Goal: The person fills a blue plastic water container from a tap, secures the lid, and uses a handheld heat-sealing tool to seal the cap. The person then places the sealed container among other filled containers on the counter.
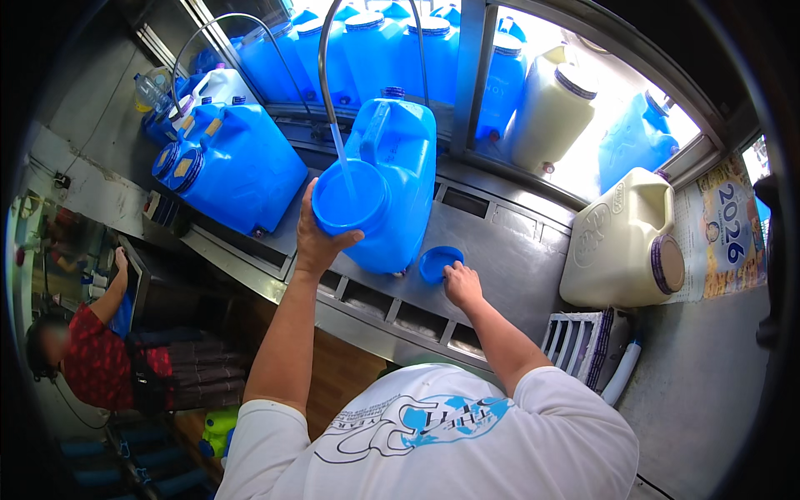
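Note:
A blue plastic water jug stands tilted on the stainless-steel counter, its wide round mouth towards me. My left hand wraps the near side of the mouth's rim, thumb on the right. From a curved metal spout, a bluish clear stream or tube runs down into the mouth; which of the two I cannot tell. To the right of the jug, a round blue screw lid lies on the counter. My right hand pinches its near edge with the fingertips.
Two capped blue jugs stand left. A cream jug lies tilted at right, above a white slatted vent. More jugs line the window behind. Slots edge the counter. Another person stands at lower left.

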{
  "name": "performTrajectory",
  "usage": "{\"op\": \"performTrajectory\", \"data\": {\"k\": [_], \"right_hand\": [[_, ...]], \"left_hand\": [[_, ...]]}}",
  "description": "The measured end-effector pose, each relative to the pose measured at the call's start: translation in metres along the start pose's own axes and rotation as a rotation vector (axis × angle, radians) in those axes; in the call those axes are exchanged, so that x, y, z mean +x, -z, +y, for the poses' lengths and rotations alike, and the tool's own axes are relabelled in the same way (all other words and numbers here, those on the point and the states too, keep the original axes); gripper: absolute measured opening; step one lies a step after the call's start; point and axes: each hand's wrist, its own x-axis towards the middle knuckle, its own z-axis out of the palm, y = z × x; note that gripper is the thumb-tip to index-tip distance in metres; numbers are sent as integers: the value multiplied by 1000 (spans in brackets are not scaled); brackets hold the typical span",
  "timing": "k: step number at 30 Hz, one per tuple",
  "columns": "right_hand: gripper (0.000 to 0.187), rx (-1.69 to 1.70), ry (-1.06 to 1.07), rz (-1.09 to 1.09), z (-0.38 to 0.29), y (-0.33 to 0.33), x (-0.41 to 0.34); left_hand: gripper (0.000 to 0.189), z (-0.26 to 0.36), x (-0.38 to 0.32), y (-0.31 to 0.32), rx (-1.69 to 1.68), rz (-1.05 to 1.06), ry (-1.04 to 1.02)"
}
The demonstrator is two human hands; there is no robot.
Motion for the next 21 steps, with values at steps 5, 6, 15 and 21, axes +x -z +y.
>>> {"op": "performTrajectory", "data": {"k": [5, 6, 15, 21], "right_hand": [[31, 76, -15, 33, -14, 16, 1], [35, 95, -17, 67, -15, 16, 0], [20, -55, -40, -135, 25, -52, -36], [17, -44, -45, -93, 31, -47, -41]], "left_hand": [[118, -5, -1, 0, -3, 6, -21], [117, -4, 0, -1, -3, 3, -23], [119, -10, -6, 5, 78, 28, -21], [124, -29, -7, 0, 80, 21, 31]]}}
